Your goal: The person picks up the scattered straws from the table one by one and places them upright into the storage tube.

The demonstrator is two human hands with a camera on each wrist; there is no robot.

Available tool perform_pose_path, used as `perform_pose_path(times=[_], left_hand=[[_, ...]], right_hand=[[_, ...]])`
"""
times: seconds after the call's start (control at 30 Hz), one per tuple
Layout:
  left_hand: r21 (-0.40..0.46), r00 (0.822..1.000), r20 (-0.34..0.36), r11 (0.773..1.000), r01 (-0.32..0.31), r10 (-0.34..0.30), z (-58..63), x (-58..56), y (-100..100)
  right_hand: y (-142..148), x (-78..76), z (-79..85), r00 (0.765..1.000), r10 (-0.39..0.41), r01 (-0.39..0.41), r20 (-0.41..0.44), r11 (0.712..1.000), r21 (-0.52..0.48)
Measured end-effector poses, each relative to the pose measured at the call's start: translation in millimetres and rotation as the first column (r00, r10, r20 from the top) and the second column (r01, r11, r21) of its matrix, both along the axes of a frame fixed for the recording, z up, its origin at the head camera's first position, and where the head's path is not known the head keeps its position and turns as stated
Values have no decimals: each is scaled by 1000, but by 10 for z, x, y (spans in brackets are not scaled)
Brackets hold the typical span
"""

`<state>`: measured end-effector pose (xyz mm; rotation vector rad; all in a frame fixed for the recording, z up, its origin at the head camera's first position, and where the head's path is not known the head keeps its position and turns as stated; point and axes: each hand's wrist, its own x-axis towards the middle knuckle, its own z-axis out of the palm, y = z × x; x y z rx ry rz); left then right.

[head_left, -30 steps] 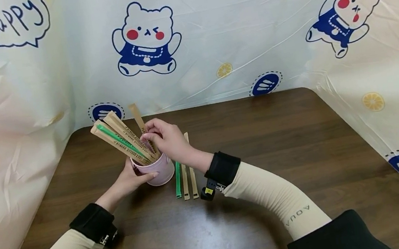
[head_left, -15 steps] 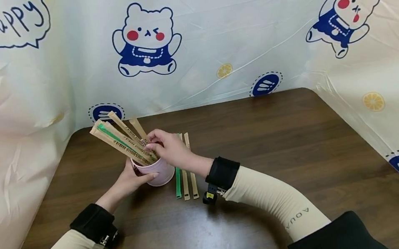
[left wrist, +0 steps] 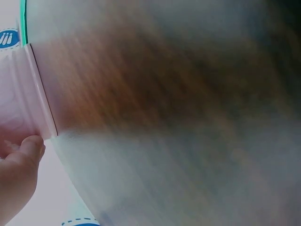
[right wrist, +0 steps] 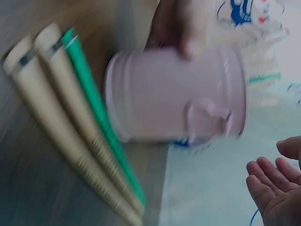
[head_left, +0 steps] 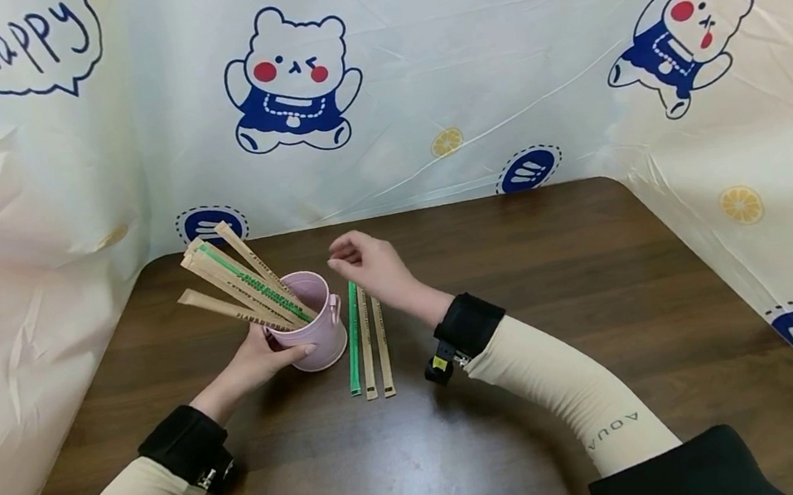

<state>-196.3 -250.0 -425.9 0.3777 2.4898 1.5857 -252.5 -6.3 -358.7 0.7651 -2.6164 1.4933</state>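
Observation:
A small pink bucket (head_left: 325, 336) with side handle lugs stands on the table. Several slim paper-sleeved sticks lean leftward out of it: tan ones (head_left: 215, 275), a green one (head_left: 234, 270), and one tan stick (head_left: 212, 304) tilted lower than the others. My left hand (head_left: 257, 359) holds the bucket from its left side, thumb across the front; the other fingers are hidden behind it. Right of the bucket, my right hand (head_left: 377, 268) hovers with relaxed, slightly bent fingers. In the right wrist view that hand (right wrist: 280, 190) has nothing in it.
On the brown table (head_left: 490, 269), a green stick (head_left: 352, 345) and two tan sticks (head_left: 376, 350) lie side by side just right of the bucket. A pale printed sheet (head_left: 411, 70) rises behind the table and along both sides.
My right hand lowered a tan stick into the bucket, let go of it and moved off to the right. A tan stick now slants low at the left. The left hand stays put.

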Motion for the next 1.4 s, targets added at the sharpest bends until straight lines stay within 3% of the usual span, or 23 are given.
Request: perform_pose_path(times=[0.2, 0.4, 0.63, 1.07, 1.4], left_hand=[[-10, 1000, -12, 1000, 4, -4, 18, -15, -8], [18, 1000, -18, 1000, -2, 2, 6, -35, -1], [13, 1000, -20, 1000, -12, 13, 17, -35, 6], [15, 1000, -4, 1000, -12, 12, -6, -23, 3], [28, 1000, -19, 1000, 4, -3, -24, 14, -8]], right_hand=[[226, -176, -198, 989, -117, 100, 92, 979, 179], [281, -235, -372, 949, -187, 98, 255, 941, 323], [223, -252, -519, 933, -226, 82, 279, 891, 448], [191, -262, -643, 923, -259, 91, 284, 864, 495], [161, -217, -650, 908, -277, 116, 315, 888, 444]])
